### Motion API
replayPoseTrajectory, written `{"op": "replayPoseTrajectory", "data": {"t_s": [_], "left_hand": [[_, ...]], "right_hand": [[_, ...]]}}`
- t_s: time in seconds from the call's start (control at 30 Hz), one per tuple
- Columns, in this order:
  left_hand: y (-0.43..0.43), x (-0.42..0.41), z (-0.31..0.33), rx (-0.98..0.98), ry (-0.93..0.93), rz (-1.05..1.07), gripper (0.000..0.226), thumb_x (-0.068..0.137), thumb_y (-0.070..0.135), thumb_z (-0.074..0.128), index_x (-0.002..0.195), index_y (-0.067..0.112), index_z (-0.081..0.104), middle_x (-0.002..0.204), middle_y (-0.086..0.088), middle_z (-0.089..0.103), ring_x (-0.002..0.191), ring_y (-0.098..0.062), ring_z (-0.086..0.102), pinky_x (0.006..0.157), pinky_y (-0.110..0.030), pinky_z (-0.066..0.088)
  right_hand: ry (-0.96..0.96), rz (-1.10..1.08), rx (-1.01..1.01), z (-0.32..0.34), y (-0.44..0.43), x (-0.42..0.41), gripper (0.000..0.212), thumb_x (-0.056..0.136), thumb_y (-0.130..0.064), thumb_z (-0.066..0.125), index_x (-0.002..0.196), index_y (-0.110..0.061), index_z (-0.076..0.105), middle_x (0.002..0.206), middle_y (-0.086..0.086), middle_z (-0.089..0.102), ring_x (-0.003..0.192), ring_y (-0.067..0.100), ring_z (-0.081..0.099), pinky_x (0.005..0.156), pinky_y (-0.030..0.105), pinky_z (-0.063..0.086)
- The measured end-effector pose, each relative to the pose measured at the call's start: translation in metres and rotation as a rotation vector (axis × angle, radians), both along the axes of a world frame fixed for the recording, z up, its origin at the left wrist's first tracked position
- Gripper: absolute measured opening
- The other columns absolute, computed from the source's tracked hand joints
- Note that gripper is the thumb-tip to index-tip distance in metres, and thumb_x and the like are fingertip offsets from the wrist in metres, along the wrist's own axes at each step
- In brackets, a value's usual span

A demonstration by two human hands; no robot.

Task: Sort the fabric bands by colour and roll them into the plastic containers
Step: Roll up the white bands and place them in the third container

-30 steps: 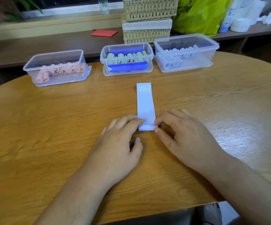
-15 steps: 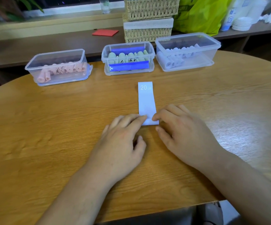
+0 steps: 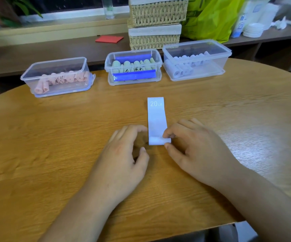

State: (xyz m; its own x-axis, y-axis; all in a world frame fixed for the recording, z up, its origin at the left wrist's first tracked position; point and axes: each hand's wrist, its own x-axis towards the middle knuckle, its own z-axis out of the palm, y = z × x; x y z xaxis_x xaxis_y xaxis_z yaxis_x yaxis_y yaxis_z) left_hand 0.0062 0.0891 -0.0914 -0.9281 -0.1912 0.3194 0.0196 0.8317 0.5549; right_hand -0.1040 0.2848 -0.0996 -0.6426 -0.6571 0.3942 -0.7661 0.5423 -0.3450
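One pale lavender fabric band (image 3: 157,119) marked 20 LB lies on the round wooden table (image 3: 54,145), its near end rolled. The right hand (image 3: 198,151) pinches that roll. The left hand (image 3: 123,158) lies alongside with fingers loosely curved; blur leaves contact with the band uncertain. Three clear plastic containers stand behind: left container (image 3: 66,89) with pink rolls, middle container (image 3: 132,51) with green rolls, right container (image 3: 211,67) with lavender rolls.

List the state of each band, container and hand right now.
Lavender band: flat on table, near end rolled.
Right hand: pinches the rolled end.
Left hand: beside band, gripping nothing.
Left container: holds pink rolls.
Middle container: holds green rolls.
Right container: holds lavender rolls.
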Motion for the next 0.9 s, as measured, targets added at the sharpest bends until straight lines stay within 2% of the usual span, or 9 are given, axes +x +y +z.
{"op": "replayPoseTrajectory", "data": {"t_s": [0.13,0.27,0.37,0.57,0.63,0.7,0.8,0.9], "left_hand": [[0.0014,0.0016,0.001,0.008,0.031,-0.031,0.028,0.093,0.012,0.065,0.111,0.033,0.064,0.11,0.024,0.059,0.11,-0.007,0.055,0.079,-0.024,0.044],[0.0034,0.0012,-0.0002,-0.01,0.022,-0.081,0.025,0.091,0.013,0.062,0.106,0.033,0.064,0.104,0.021,0.059,0.107,-0.009,0.057,0.084,-0.028,0.046],[0.0028,0.0017,-0.0006,-0.019,0.02,-0.096,0.023,0.092,0.017,0.059,0.106,0.033,0.067,0.109,0.022,0.06,0.111,-0.01,0.058,0.093,-0.031,0.047],[0.0009,0.0012,-0.0021,-0.093,-0.025,-0.081,0.032,0.095,0.025,0.054,0.123,0.036,0.065,0.121,0.026,0.058,0.115,-0.006,0.054,0.098,-0.038,0.049],[0.0003,-0.0001,-0.0026,-0.103,-0.035,-0.077,0.036,0.095,0.026,0.053,0.128,0.036,0.064,0.124,0.025,0.059,0.116,-0.006,0.054,0.099,-0.039,0.049],[-0.0005,-0.0011,-0.0026,-0.111,-0.044,-0.076,0.04,0.095,0.026,0.053,0.133,0.035,0.063,0.127,0.026,0.06,0.118,-0.006,0.053,0.101,-0.039,0.048],[-0.0006,-0.0016,-0.0024,-0.13,-0.072,-0.075,0.048,0.095,0.029,0.052,0.142,0.037,0.06,0.135,0.027,0.058,0.127,-0.005,0.051,0.107,-0.039,0.046],[0.001,-0.0009,-0.0011,-0.153,-0.113,-0.061,0.057,0.095,0.035,0.051,0.153,0.041,0.049,0.143,0.028,0.054,0.136,0.0,0.044,0.113,-0.037,0.041]], "right_hand": [[-0.062,0.073,-0.003,0.0028,0.0096,0.0062,0.014,0.091,-0.04,0.062,0.105,-0.038,0.065,0.095,-0.021,0.059,0.093,0.009,0.054,0.079,0.041,0.051],[-0.071,0.083,-0.006,0.0026,0.0088,0.0053,0.014,0.091,-0.04,0.061,0.104,-0.037,0.066,0.096,-0.021,0.059,0.096,0.011,0.055,0.081,0.041,0.051],[-0.066,0.041,-0.022,0.0001,0.0056,0.004,0.016,0.094,-0.042,0.059,0.105,-0.037,0.069,0.097,-0.02,0.059,0.096,0.012,0.055,0.083,0.041,0.051],[-0.049,0.008,-0.06,-0.0022,0.0054,0.0032,0.024,0.102,-0.04,0.056,0.117,-0.033,0.074,0.104,-0.02,0.06,0.096,0.012,0.054,0.085,0.039,0.051],[-0.031,0.029,-0.095,0.0002,0.0061,0.0044,0.022,0.102,-0.031,0.059,0.12,-0.029,0.071,0.107,-0.018,0.059,0.097,0.014,0.054,0.087,0.036,0.049],[-0.01,0.065,-0.09,0.0015,0.0055,0.0064,0.018,0.099,-0.021,0.061,0.114,-0.028,0.068,0.106,-0.02,0.057,0.096,0.014,0.053,0.085,0.036,0.048],[0.006,0.071,-0.02,-0.0003,0.0031,0.0066,0.02,0.096,-0.025,0.058,0.113,-0.032,0.066,0.11,-0.02,0.057,0.1,0.014,0.054,0.085,0.04,0.05],[0.0,0.052,-0.007,-0.0029,0.0013,0.0048,0.021,0.094,-0.027,0.06,0.115,-0.032,0.065,0.113,-0.017,0.058,0.101,0.015,0.055,0.085,0.042,0.052]]}}
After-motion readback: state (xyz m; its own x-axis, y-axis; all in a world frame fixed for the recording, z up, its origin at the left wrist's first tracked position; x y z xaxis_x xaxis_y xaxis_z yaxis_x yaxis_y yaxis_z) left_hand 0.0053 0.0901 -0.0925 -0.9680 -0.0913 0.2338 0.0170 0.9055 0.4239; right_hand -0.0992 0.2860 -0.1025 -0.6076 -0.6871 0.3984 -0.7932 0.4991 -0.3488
